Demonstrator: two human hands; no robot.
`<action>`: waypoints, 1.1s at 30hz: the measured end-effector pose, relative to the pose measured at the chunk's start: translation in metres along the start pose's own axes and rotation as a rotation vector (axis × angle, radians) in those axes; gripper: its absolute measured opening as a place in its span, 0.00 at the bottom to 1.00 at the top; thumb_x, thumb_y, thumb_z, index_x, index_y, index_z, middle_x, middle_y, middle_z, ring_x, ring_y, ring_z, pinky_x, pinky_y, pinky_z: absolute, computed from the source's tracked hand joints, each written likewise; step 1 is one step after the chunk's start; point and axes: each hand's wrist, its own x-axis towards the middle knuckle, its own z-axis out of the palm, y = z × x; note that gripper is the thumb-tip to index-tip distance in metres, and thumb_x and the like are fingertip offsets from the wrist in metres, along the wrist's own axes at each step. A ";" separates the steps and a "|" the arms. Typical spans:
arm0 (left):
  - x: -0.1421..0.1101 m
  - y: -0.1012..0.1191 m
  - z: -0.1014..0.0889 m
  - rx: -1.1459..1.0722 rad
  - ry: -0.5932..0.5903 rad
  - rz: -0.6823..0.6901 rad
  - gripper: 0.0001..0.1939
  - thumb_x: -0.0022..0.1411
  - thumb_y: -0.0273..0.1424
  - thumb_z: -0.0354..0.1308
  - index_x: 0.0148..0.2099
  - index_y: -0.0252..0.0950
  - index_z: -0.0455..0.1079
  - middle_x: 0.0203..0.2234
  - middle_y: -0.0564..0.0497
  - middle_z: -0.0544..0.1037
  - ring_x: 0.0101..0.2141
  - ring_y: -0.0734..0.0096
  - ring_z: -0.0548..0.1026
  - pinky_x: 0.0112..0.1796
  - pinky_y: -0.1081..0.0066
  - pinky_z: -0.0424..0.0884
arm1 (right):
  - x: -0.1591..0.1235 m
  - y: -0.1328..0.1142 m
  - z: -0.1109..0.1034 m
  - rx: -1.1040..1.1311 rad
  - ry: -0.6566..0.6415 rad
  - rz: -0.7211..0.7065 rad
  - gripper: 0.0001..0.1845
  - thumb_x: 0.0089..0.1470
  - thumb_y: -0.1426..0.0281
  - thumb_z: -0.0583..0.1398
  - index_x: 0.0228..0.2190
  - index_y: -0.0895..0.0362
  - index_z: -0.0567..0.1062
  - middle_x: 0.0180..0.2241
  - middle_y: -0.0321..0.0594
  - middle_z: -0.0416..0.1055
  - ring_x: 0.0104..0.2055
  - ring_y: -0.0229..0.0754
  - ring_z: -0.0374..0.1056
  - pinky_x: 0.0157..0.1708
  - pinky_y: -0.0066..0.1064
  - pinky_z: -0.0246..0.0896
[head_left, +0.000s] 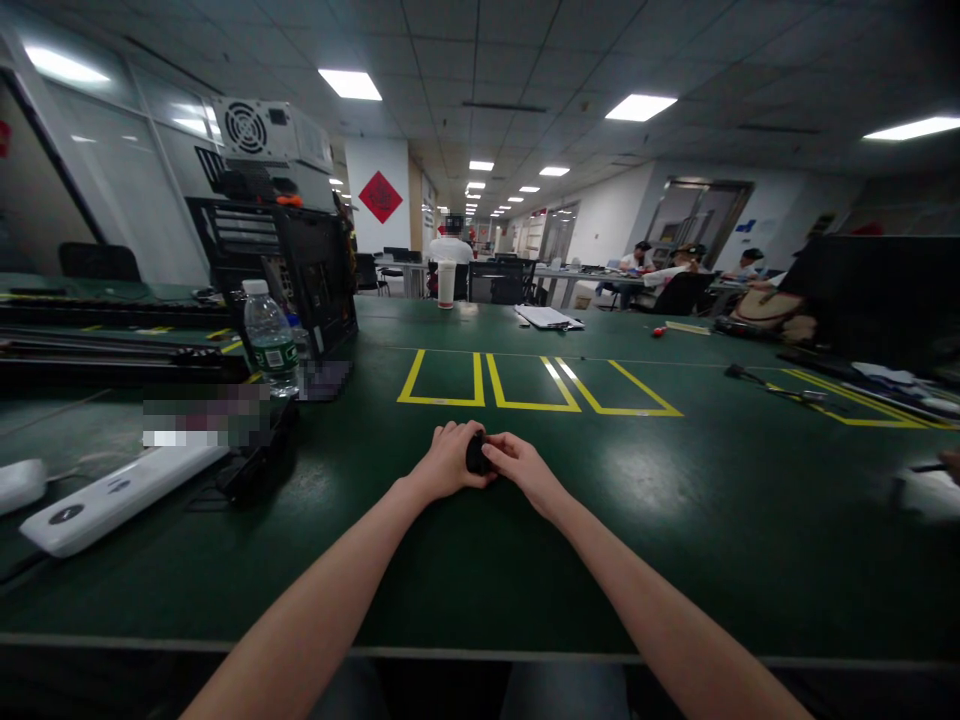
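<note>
Between my two hands, just above or on the green table (480, 570), is a small black rounded object (476, 455); its exact kind I cannot make out. My left hand (448, 462) wraps round its left side, with the thumb below and the fingers above. My right hand (525, 468) pinches at the right side of the same object, thumb and fingertips closed against it. The fingers cover much of the object. Beyond the hands, yellow tape outlines (480, 403) mark several shapes on the tabletop.
To the left stand a water bottle (270, 340), an open black computer case (300, 260) and a white power strip (120, 500). Farther back are a white cup (446, 285) and a clipboard with papers (549, 317). Cables (780, 385) lie right. Several people sit in the background.
</note>
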 end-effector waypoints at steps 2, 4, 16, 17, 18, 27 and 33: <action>0.000 0.000 0.000 0.003 0.005 0.012 0.28 0.42 0.40 0.60 0.45 0.39 0.56 0.37 0.50 0.67 0.37 0.63 0.63 0.37 0.65 0.58 | 0.001 0.000 0.000 -0.005 0.003 0.004 0.17 0.44 0.63 0.57 0.38 0.56 0.67 0.39 0.40 0.67 0.43 0.42 0.62 0.41 0.35 0.56; -0.001 0.000 -0.001 0.013 0.014 0.021 0.28 0.42 0.40 0.60 0.45 0.39 0.56 0.37 0.50 0.67 0.36 0.63 0.63 0.37 0.65 0.58 | 0.002 0.001 -0.001 -0.018 -0.006 -0.002 0.18 0.44 0.63 0.57 0.38 0.56 0.67 0.39 0.41 0.67 0.43 0.42 0.62 0.42 0.36 0.56; 0.000 0.001 0.002 0.082 0.034 0.020 0.28 0.40 0.39 0.60 0.44 0.39 0.57 0.35 0.50 0.67 0.35 0.62 0.63 0.36 0.65 0.57 | 0.001 -0.002 0.001 0.061 -0.087 -0.100 0.14 0.41 0.69 0.60 0.34 0.56 0.66 0.36 0.37 0.66 0.38 0.39 0.64 0.37 0.33 0.59; 0.000 0.001 0.002 0.085 0.035 0.019 0.27 0.41 0.39 0.60 0.44 0.39 0.57 0.35 0.50 0.67 0.35 0.62 0.63 0.36 0.66 0.57 | 0.001 -0.002 0.001 0.066 -0.090 -0.101 0.14 0.41 0.69 0.60 0.34 0.56 0.66 0.36 0.37 0.66 0.39 0.40 0.64 0.38 0.34 0.59; 0.000 0.001 0.002 0.086 0.036 0.017 0.27 0.41 0.39 0.60 0.44 0.39 0.57 0.35 0.50 0.67 0.35 0.62 0.63 0.36 0.66 0.57 | 0.000 -0.003 0.001 0.069 -0.092 -0.099 0.14 0.41 0.69 0.60 0.34 0.56 0.66 0.36 0.37 0.66 0.39 0.40 0.64 0.38 0.34 0.59; -0.001 0.003 -0.001 0.054 0.019 0.003 0.27 0.41 0.38 0.60 0.45 0.39 0.57 0.35 0.50 0.67 0.36 0.63 0.63 0.36 0.66 0.56 | -0.003 -0.006 0.001 0.060 -0.089 -0.079 0.16 0.40 0.66 0.60 0.35 0.56 0.65 0.36 0.38 0.65 0.40 0.40 0.63 0.39 0.35 0.60; -0.001 0.005 -0.003 0.025 0.017 -0.005 0.27 0.41 0.38 0.61 0.45 0.39 0.57 0.37 0.50 0.67 0.37 0.62 0.64 0.38 0.65 0.57 | -0.001 0.000 0.004 -0.047 0.017 -0.096 0.13 0.45 0.61 0.55 0.33 0.55 0.66 0.33 0.37 0.67 0.38 0.39 0.63 0.38 0.34 0.58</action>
